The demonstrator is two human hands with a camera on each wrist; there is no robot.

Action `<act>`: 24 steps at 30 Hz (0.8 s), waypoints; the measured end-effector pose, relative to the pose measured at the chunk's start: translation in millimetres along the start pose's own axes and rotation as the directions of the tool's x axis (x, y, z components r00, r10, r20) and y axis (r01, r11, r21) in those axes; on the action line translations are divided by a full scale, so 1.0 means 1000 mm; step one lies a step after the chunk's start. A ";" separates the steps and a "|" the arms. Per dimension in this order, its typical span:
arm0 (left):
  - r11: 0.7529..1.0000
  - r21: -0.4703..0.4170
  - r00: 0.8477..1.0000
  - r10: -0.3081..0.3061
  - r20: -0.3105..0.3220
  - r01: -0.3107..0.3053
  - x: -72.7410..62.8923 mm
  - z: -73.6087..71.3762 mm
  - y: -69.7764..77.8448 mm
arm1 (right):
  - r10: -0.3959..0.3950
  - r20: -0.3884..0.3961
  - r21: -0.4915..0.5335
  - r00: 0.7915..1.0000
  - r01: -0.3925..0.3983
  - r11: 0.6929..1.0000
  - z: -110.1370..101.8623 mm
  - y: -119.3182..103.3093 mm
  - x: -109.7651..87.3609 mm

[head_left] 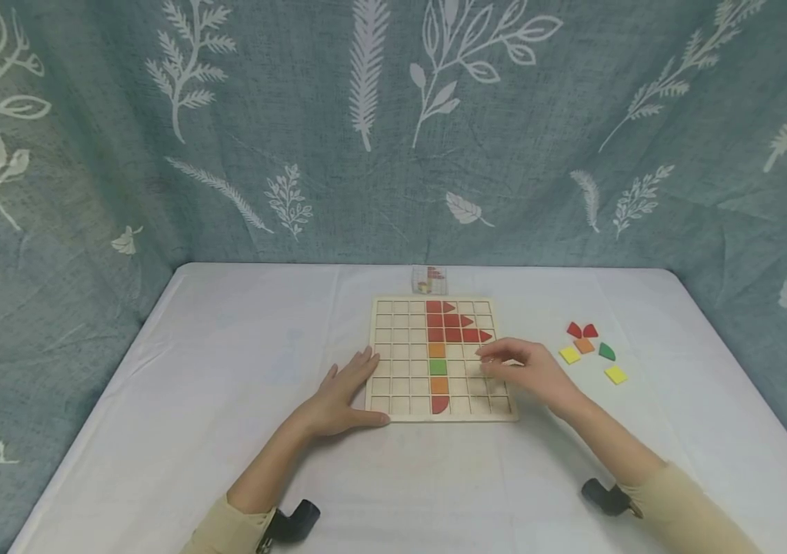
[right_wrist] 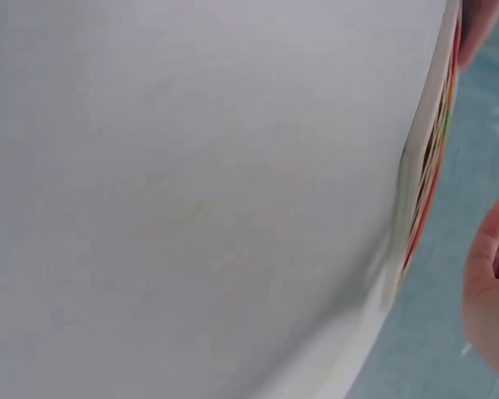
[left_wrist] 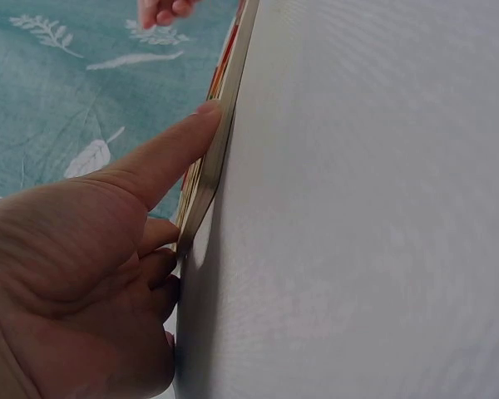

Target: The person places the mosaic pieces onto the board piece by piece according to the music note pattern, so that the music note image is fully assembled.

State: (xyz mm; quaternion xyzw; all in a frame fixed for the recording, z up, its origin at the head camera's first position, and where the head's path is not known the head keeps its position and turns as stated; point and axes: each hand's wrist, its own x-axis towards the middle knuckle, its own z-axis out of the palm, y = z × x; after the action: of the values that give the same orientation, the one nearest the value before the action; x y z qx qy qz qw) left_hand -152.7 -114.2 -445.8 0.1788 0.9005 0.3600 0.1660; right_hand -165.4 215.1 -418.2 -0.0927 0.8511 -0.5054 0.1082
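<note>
Board (head_left: 400,369): lying flat on the table (head_left: 261,323), bearing three red rows (head_left: 445,321) (each ending in a point), then an orange square (head_left: 438,350), a green square (head_left: 438,367), another orange square (head_left: 438,385) and a rounded red piece (head_left: 439,404), running down one column to the near edge. Left hand (head_left: 339,400): released, spreading its fingers, touching the left edge and resting its thumb at the near corner. Right hand (head_left: 535,373): hovering over the right part, apparently empty, bending its fingers loosely. Loose pieces (head_left: 584,345): lying right of the board. Card (head_left: 429,281): sitting just past the far edge.
</note>
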 end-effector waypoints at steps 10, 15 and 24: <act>1.000 -0.009 1.000 0.013 0.010 -0.012 0.000 -0.002 0.001 | 0.132 -0.167 -0.047 0.977 -0.142 0.989 -0.056 0.029 -0.018; 1.000 -0.015 1.000 0.016 0.016 -0.015 -0.001 -0.002 0.001 | 0.133 -0.250 -0.273 0.959 -0.201 0.941 -0.081 0.043 -0.024; 1.000 -0.005 1.000 0.010 0.011 -0.010 0.000 -0.002 0.002 | 0.127 -0.260 -0.401 0.957 -0.227 0.888 -0.092 0.056 -0.019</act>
State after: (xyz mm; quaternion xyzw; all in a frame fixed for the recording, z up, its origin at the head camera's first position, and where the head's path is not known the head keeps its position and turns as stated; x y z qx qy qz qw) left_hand -152.9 -114.1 -442.3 0.1848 0.8977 0.3622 0.1697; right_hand -175.1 323.9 -423.1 0.0225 0.9524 -0.3023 0.0333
